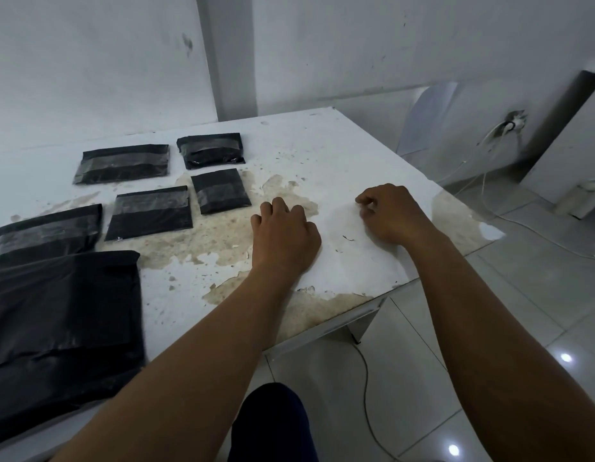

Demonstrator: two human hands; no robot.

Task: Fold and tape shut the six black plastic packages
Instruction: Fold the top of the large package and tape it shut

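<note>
Several black plastic packages lie on the left half of the white table (339, 151). Clear tape bands show on a long package (123, 163) at the back, a small one (211, 150) beside it, a small one (221, 190) in the middle, a square one (151, 213) and a wide one (44, 230) at the left edge. The largest package (63, 325) lies nearest me at the left, folded, with no tape visible. My left hand (284, 233) rests knuckles-up on the table, fingers curled, holding nothing. My right hand (389, 213) rests to its right, fingers curled under.
The tabletop is stained brown and its coating is peeling around my hands. The table's right corner (489, 231) and front edge (322, 331) are close. A cable (366, 378) runs over the tiled floor below. A wall socket with a cord (512, 123) is at the right.
</note>
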